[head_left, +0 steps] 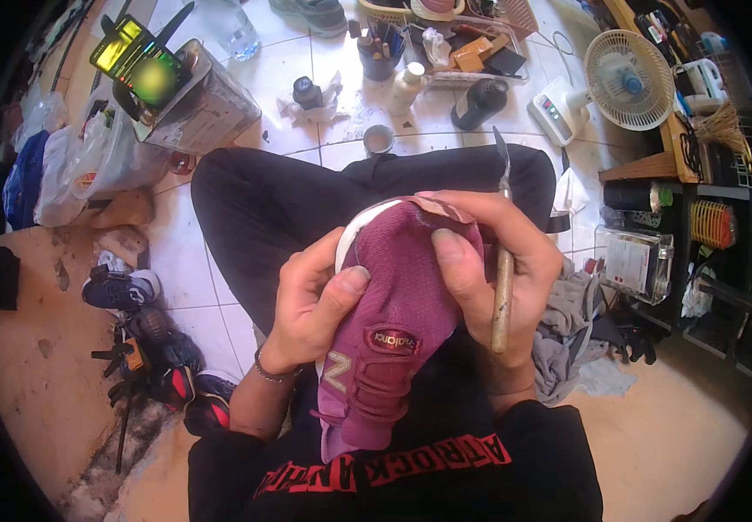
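A maroon-purple mesh sneaker (pixel 393 287) is held up in front of my chest, its toe pointing away and its laces toward me. My left hand (pixel 310 300) grips the left side, thumb on the upper near the white sole edge (pixel 354 235). On the other side, my right hand (pixel 502 265) is closed round the toe, thumb pressing the mesh. At the toe tip a brownish-pink edge piece (pixel 439 209) looks partly lifted. A slim tool (pixel 502 300) with a worn handle and small pointed metal blade is tucked in my right hand, blade pointing away.
Beyond my crossed legs stand a small cup (pixel 378 139), a dark bottle (pixel 480 104), a cream bottle (pixel 405 90) and a dark jar (pixel 307 92). A fan (pixel 628 80) is at right. A phone (pixel 137 61) rests on a box (pixel 202 109). Shoes (pixel 121 289) lie at left.
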Tool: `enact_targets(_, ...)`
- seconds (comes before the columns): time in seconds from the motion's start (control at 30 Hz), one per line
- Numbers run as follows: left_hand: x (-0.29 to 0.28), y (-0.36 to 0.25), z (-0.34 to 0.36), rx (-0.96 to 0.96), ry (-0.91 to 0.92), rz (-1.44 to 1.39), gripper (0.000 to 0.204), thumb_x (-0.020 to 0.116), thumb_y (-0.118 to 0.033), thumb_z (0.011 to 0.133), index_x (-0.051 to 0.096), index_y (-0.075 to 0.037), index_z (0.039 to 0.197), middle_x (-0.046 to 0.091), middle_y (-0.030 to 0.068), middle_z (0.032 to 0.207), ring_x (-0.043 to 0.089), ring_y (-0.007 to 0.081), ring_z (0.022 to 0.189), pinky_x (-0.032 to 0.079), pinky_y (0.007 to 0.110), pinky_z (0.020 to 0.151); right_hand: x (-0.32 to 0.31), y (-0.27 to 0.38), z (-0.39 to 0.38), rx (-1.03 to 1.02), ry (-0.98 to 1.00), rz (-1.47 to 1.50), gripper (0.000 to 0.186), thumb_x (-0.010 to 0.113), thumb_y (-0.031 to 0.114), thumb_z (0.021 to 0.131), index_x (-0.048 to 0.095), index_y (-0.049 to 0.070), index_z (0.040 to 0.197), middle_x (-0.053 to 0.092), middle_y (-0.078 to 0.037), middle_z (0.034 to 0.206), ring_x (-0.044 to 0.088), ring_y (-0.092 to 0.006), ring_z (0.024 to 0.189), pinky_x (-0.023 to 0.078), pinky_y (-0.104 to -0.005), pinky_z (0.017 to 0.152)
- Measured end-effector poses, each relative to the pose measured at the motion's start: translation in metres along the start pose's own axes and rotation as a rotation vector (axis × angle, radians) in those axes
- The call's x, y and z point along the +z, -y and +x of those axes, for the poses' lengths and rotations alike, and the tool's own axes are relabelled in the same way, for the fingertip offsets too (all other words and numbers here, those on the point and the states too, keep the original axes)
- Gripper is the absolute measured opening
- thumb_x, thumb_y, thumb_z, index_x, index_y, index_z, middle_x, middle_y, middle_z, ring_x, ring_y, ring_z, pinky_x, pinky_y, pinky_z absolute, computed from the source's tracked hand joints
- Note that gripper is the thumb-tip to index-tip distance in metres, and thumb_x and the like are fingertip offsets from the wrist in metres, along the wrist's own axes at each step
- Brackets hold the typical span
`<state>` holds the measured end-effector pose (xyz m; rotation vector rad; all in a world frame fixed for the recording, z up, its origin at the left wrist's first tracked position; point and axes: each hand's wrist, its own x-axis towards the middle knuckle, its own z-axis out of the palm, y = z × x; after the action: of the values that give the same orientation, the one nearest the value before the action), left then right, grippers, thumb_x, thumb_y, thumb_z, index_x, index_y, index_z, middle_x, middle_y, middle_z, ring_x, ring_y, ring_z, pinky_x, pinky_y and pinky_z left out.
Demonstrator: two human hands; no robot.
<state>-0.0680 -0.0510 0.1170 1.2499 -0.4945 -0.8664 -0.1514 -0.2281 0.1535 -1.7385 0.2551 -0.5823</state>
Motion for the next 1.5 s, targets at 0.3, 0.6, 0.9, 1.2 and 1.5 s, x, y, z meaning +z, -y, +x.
enact_targets(0.3,0.007,0.014,0.003,0.025,-0.084,-0.144,0.046,0.048,-0.025,0.101,0.052,0.009,0.133,0.066,0.0126,0.116,0.061,0.0141,0.104,0.048,0.028,0.090,0.006,-0.009,0.009,0.078,0.008,-0.033,0.022,0.073,0.007,0.084,0.069,-0.002,0.103,0.072,-0.012,0.087,0.070,-0.0121,0.079,0.053,-0.0238,0.069)
enact_targets(0.6,0.005,0.025,0.012,-0.068,-0.152,-0.197,0.044,0.046,-0.023,0.103,0.052,0.009,0.133,0.066,0.0103,0.115,0.059,0.0121,0.103,0.047,0.027,0.090,0.009,-0.032,0.020,0.242,0.021,0.169,0.022,0.074,0.014,0.089,0.069,-0.003,0.100,0.072,-0.011,0.082,0.066,-0.0073,0.076,0.050,-0.0220,0.066)
enact_targets(0.9,0.004,0.025,0.026,-0.045,-0.200,-0.091,0.035,0.050,-0.021,0.102,0.058,0.007,0.122,0.066,0.0067,0.106,0.060,0.0093,0.096,0.048,0.025,0.084,0.001,-0.053,0.036,0.333,0.169,0.304,0.020,0.064,0.015,0.093,0.062,-0.003,0.102,0.066,-0.004,0.093,0.056,-0.0054,0.084,0.044,-0.0207,0.076)
enact_targets(1.2,0.010,0.017,0.022,-0.033,-0.198,0.026,0.031,0.054,-0.018,0.100,0.060,0.007,0.117,0.067,0.0050,0.097,0.060,0.0084,0.088,0.048,0.024,0.078,-0.003,-0.044,0.032,0.370,0.084,0.414,0.018,0.061,0.015,0.096,0.059,-0.001,0.090,0.058,0.000,0.077,0.048,-0.0029,0.070,0.040,-0.0202,0.063)
enact_targets(1.5,0.011,0.015,0.001,-0.013,-0.113,0.077,0.062,0.059,-0.040,0.095,0.053,0.010,0.131,0.065,0.0136,0.119,0.061,0.0173,0.106,0.047,0.030,0.095,-0.021,-0.009,0.015,0.377,0.136,0.379,0.030,0.057,0.020,0.085,0.064,-0.006,0.099,0.068,-0.011,0.091,0.062,-0.0131,0.086,0.046,-0.0262,0.082)
